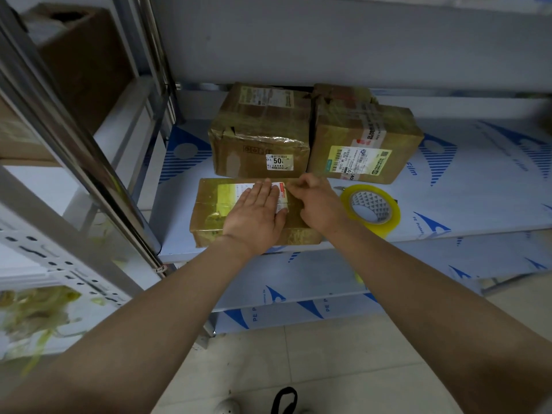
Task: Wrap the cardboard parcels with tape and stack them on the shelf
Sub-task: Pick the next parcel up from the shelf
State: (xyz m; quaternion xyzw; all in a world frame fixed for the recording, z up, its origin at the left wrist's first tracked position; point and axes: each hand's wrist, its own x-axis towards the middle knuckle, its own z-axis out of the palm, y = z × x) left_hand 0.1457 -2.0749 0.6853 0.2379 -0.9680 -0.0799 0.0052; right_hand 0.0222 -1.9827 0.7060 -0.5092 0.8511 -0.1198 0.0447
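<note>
A flat cardboard parcel (209, 213) with a white label lies at the front of the shelf (463, 204). My left hand (257, 216) presses flat on its top, fingers straight over the label. Beside it my right hand (319, 204) rests on the parcel's right end with fingers curled; whether they pinch a strip of tape I cannot tell. A roll of clear yellowish tape (372, 209) lies on the shelf just right of my right hand. Behind stand two taped parcels, a left one (260, 130) and a right one (364, 141).
A metal upright (89, 162) of the rack runs diagonally at the left. A brown box (86, 64) sits on the neighbouring rack, upper left. Lower shelves with blue-printed film (328, 294) lie below. Tiled floor (298, 369) is underneath.
</note>
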